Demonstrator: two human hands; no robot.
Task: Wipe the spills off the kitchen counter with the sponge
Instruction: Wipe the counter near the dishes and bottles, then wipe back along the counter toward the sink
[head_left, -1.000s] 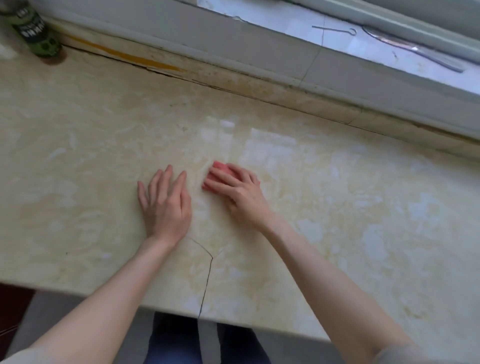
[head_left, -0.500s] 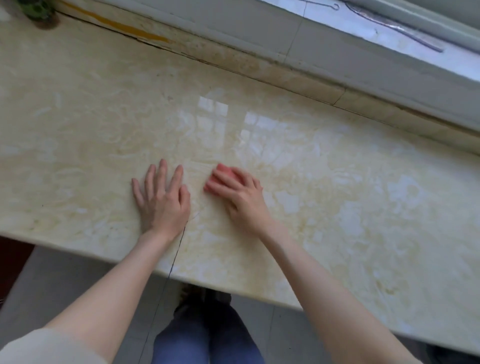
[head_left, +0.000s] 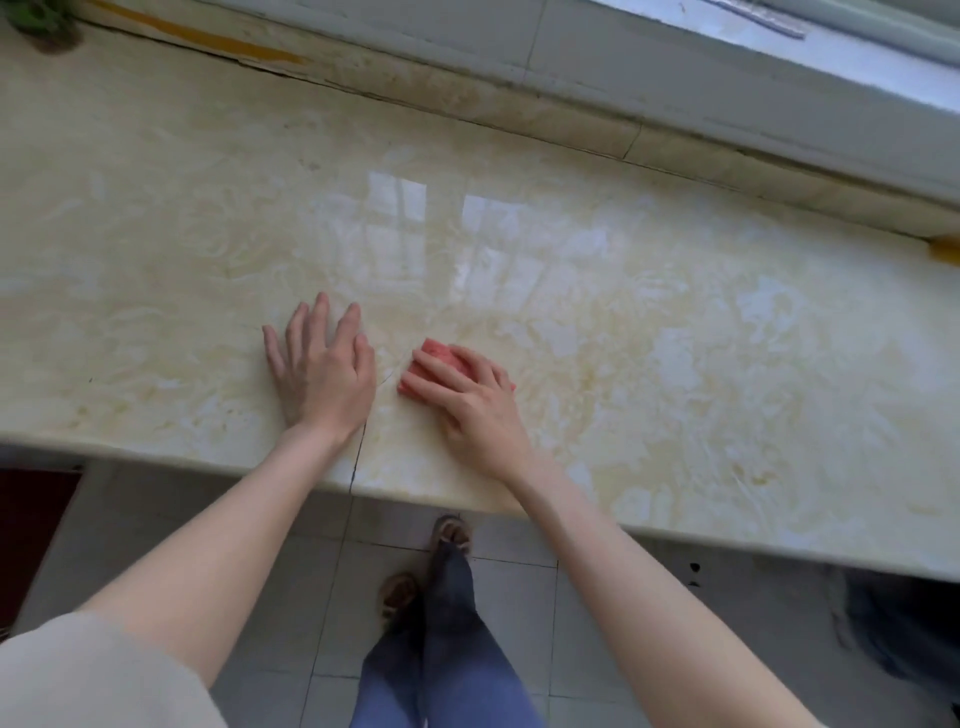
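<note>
Small pink squishy sponge (head_left: 441, 358) pressed flat under right hand (head_left: 470, 402), fingers spread on top. Left hand (head_left: 319, 371) open, flat on shiny cream stone counter (head_left: 675, 338), just beside. Probably soft and light; best pushed from above.

Pink sponge (head_left: 440, 358) flat on glossy cream marble counter (head_left: 649, 322), nr front edge

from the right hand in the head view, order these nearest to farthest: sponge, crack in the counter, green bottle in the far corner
1. The sponge: directly under the right hand, fingers pressing on it.
2. The crack: just to the hand's left, running to the counter's front edge.
3. The green bottle: far left corner at the back, mostly out of frame.
</note>
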